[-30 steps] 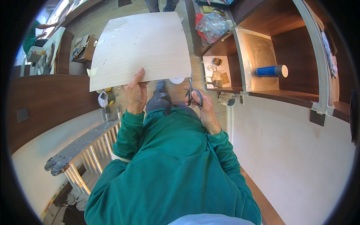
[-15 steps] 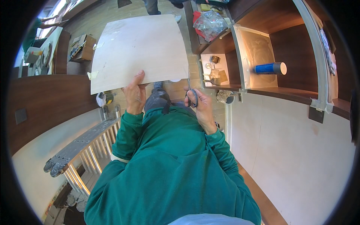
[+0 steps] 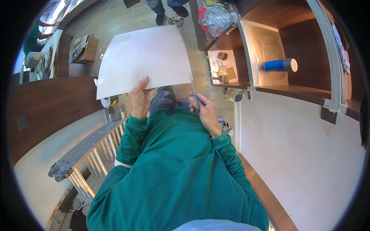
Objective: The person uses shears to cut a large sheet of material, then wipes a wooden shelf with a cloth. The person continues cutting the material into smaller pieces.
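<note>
My left hand (image 3: 139, 98) grips the near edge of a large white sheet (image 3: 144, 57), thumb on top and fingers underneath. The sheet stretches away from me, slightly curved, with small torn tabs along its left side. In my right hand (image 3: 205, 111) is a pair of scissors (image 3: 195, 98), fingers closed round the dark handles. Its blades point away from me and meet the sheet's near right corner. How far the blades are apart I cannot tell.
Dark wood cabinets on the right hold a blue cylinder (image 3: 280, 65) and a clear plastic bag (image 3: 216, 21). A folded ladder (image 3: 86, 143) leans at the lower left. A cardboard box (image 3: 85, 49) sits at the far left. Another person's shoes (image 3: 178, 10) stand beyond the sheet.
The sheet's far edge has come lower and nearer to me. The scissor handles have turned and look narrower. More of the other person's legs and shoes shows.
</note>
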Available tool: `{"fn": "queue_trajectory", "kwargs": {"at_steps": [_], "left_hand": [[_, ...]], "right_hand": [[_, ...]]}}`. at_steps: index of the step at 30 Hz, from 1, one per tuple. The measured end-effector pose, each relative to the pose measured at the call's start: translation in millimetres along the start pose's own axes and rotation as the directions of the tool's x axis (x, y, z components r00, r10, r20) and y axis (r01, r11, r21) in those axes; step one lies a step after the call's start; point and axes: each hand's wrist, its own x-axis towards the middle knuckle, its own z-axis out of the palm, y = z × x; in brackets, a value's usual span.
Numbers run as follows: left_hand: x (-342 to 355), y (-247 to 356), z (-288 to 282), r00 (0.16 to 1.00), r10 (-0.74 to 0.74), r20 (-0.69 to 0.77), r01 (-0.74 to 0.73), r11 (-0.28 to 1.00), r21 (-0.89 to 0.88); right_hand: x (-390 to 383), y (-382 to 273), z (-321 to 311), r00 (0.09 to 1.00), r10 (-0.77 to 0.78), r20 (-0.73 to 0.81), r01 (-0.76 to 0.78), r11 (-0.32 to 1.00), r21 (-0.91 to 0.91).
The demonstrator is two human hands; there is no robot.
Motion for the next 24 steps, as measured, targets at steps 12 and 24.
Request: {"fn": "queue_trajectory", "kwargs": {"at_steps": [12, 24], "left_hand": [[-26.4, -27.1, -14.7, 0.991, -0.094, -0.099, 0.104, 0.989, 0.104], [-77.1, -30.6, -32.1, 0.748, -0.647, -0.146, 0.664, 0.735, 0.142]], "right_hand": [[-9.3, 26.3, -17.4, 0.993, 0.121, 0.005, -0.121, 0.991, 0.053], [-36.0, 47.9, -48.4, 0.985, 0.161, -0.054, -0.166, 0.981, -0.103]]}}
